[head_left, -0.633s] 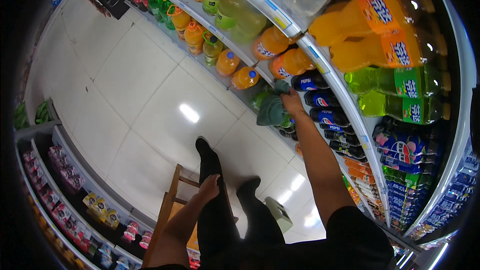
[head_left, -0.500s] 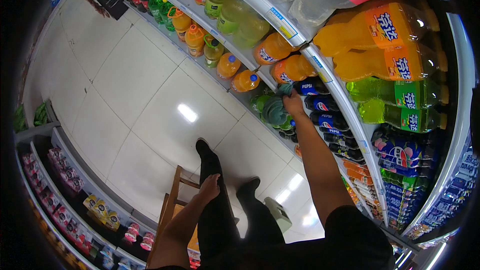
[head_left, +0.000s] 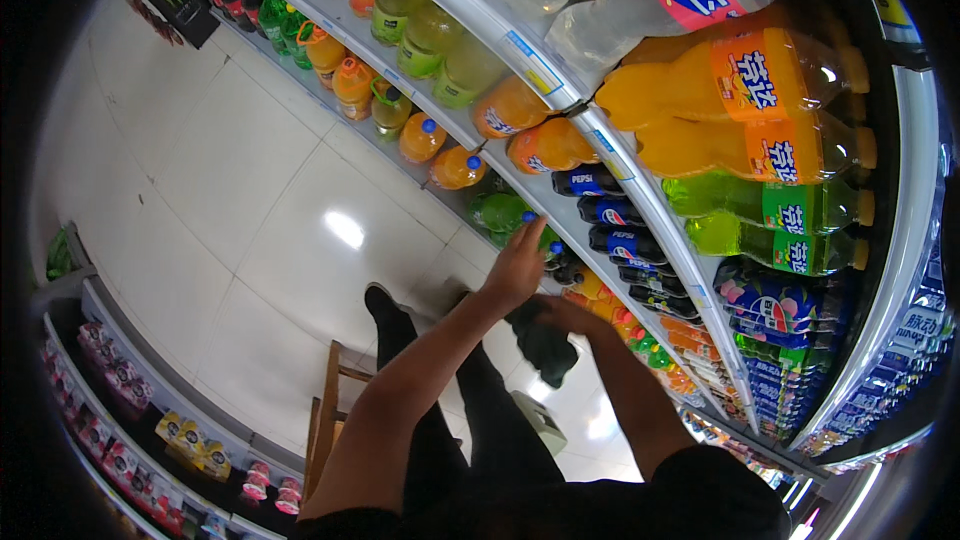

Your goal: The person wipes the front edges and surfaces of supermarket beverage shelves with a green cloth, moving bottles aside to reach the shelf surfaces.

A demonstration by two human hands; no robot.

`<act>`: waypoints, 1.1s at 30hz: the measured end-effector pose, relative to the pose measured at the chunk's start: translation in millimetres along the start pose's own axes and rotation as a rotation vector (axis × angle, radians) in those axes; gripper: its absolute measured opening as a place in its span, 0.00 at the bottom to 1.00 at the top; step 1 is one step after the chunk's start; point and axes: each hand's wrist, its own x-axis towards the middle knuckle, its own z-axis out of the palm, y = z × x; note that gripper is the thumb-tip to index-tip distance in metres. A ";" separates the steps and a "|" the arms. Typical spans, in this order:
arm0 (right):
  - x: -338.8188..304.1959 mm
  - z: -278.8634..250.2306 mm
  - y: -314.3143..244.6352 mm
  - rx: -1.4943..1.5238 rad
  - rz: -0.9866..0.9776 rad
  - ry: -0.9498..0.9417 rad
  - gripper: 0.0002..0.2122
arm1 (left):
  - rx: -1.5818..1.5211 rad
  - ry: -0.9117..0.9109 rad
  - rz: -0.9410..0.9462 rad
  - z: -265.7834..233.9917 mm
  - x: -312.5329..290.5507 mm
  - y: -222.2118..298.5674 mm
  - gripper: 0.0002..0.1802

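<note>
Out in front of me, my left hand (head_left: 517, 265) reaches to the lower shelf with its fingers stretched out. The fingertips are beside the blue caps of green bottles (head_left: 498, 210); whether they touch is unclear. Lower and to the right, my right hand (head_left: 563, 314) is closed on a dark green cloth (head_left: 546, 348), which hangs down over the floor. Just beyond, on the shelf above, dark cola bottles (head_left: 610, 212) with blue labels lie in a row.
Large orange soda bottles (head_left: 765, 80) fill the upper shelf at right, behind a pale shelf edge (head_left: 640, 180). A wooden stool (head_left: 328, 390) stands beside my left leg, and a pale green box-like thing (head_left: 540, 420) by my right. A lower shelf with cup packs (head_left: 195, 443) curves along the left.
My right hand has drawn the cloth back from the shelf toward me. My left hand has risen from near my leg to the bottles on the lower shelf.
</note>
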 end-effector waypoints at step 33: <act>-78.7 56.7 101.3 -0.313 0.020 0.094 0.25 | 0.338 -0.020 0.059 148.1 94.4 -46.2 0.32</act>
